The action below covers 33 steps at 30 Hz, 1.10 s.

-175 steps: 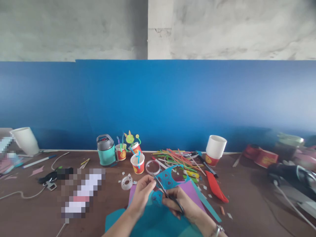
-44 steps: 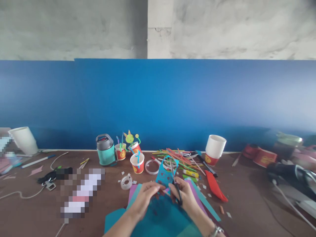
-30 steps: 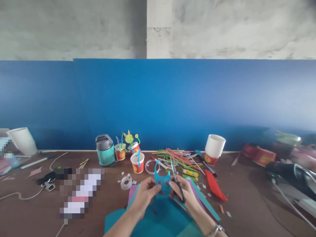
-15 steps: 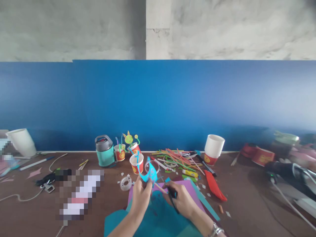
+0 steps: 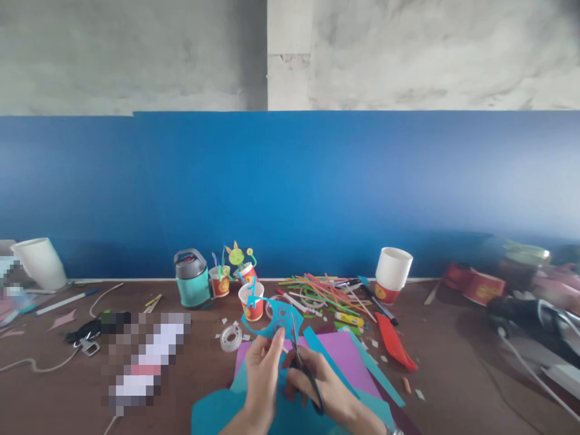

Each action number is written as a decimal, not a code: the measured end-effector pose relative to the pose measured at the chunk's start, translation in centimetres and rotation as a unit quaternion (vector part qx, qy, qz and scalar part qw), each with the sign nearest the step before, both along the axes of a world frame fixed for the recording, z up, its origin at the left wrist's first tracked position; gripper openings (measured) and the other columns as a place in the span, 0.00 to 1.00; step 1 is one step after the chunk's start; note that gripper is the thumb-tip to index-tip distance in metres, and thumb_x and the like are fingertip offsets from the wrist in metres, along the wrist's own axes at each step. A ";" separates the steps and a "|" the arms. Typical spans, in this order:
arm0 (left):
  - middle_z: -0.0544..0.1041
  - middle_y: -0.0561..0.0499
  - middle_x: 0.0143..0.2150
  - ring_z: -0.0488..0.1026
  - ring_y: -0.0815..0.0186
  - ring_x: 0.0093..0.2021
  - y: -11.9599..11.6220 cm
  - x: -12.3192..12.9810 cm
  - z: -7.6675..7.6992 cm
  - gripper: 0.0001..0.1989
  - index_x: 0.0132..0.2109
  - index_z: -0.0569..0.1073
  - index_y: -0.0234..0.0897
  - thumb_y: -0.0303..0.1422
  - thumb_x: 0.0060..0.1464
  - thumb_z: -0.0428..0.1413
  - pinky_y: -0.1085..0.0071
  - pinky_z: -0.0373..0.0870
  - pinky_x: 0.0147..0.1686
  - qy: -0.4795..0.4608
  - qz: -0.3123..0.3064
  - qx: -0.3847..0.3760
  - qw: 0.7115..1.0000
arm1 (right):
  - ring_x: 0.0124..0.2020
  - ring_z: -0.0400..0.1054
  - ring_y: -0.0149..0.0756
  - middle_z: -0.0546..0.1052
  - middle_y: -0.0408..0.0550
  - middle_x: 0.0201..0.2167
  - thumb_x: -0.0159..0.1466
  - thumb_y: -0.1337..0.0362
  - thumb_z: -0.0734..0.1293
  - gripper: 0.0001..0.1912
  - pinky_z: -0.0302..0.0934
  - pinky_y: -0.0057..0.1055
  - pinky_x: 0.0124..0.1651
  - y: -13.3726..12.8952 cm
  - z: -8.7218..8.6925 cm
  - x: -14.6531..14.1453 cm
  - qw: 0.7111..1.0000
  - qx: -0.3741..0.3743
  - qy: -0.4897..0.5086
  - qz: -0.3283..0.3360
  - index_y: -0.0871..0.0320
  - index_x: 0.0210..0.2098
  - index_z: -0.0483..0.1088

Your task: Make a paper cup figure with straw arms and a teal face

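Observation:
My left hand [image 5: 263, 368] pinches a piece of blue paper [image 5: 281, 315] with round shapes drawn on it, thumb on the near face. A curved blue strip trails from its left side, in front of the paper cup [image 5: 252, 308]. In my right hand [image 5: 319, 377] is a pair of scissors [image 5: 295, 338] with black handles. The blades point up and lie at the right part of the blue paper. Whether they are closed on it I cannot tell. Below both hands are teal paper [image 5: 217, 411] and a purple sheet [image 5: 351, 356].
A tape roll [image 5: 231, 338] lies left of my hands. Behind are a turquoise flask [image 5: 194, 290], decorated cups [image 5: 220, 282] and a pile of coloured sticks [image 5: 321, 290]. White stacked cups [image 5: 393, 269], a red piece [image 5: 394, 341] and a glue stick [image 5: 348, 319] are on the right.
The blue paper has turned to show its drawn face. My right hand has brought the scissors upright to its edge. A long blue strip now shows on the purple sheet.

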<state>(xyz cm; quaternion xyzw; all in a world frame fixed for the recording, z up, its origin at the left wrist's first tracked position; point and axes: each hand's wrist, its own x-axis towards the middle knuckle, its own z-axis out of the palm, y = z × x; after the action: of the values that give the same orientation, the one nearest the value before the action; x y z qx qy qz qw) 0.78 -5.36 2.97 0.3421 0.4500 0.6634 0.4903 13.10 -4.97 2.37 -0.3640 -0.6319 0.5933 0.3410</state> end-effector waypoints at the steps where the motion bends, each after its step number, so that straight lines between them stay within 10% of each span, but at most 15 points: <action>1: 0.58 0.61 0.15 0.58 0.73 0.13 -0.1 0.2 -0.1 0.24 0.22 0.63 0.39 0.52 0.44 0.63 0.75 0.56 0.11 -0.005 -0.034 -0.010 0.999 | 0.20 0.64 0.29 0.73 0.41 0.20 0.58 0.46 0.67 0.21 0.57 0.22 0.21 -0.1 0.1 -0.1 1.000 0.004 0.004 -0.006 0.59 0.34 0.65; 5: 0.61 0.61 0.15 0.61 0.69 0.09 -0.3 0.3 -0.4 0.22 0.25 0.66 0.39 0.52 0.48 0.60 0.74 0.59 0.08 -0.015 -0.130 -0.003 0.991 | 0.17 0.62 0.28 0.72 0.41 0.18 0.57 0.43 0.66 0.23 0.56 0.22 0.20 -0.1 0.4 -0.2 1.000 0.009 0.004 -0.020 0.58 0.32 0.64; 12: 0.63 0.60 0.14 0.63 0.69 0.10 -0.1 0.2 -0.1 0.23 0.25 0.66 0.38 0.52 0.46 0.62 0.75 0.61 0.09 -0.020 -0.119 -0.001 0.993 | 0.17 0.61 0.27 0.70 0.39 0.17 0.56 0.41 0.66 0.25 0.55 0.22 0.19 0.2 -0.1 -0.2 1.000 0.012 0.007 -0.025 0.58 0.32 0.64; 21: 0.77 0.51 0.29 0.74 0.61 0.35 0.3 -0.5 -0.4 0.14 0.35 0.77 0.35 0.43 0.49 0.63 0.71 0.70 0.37 0.025 -0.043 0.057 0.997 | 0.13 0.55 0.24 0.63 0.35 0.12 0.55 0.40 0.68 0.26 0.49 0.21 0.17 0.5 -0.8 -0.6 0.998 0.033 0.030 -0.048 0.57 0.27 0.62; 33: 0.75 0.54 0.24 0.72 0.64 0.25 0.1 -0.3 -0.2 0.15 0.31 0.76 0.37 0.45 0.45 0.64 0.71 0.70 0.25 0.007 -0.076 0.019 0.997 | 0.14 0.57 0.24 0.66 0.36 0.14 0.54 0.39 0.67 0.27 0.49 0.21 0.16 0.3 -0.5 -0.5 0.998 0.013 0.021 -0.060 0.57 0.28 0.63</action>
<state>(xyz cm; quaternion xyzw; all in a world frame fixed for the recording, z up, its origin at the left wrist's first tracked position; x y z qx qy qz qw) 0.50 -5.23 2.82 0.3893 0.4137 0.6303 0.5292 12.60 -4.65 1.85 -0.3838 -0.6095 0.5710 0.3938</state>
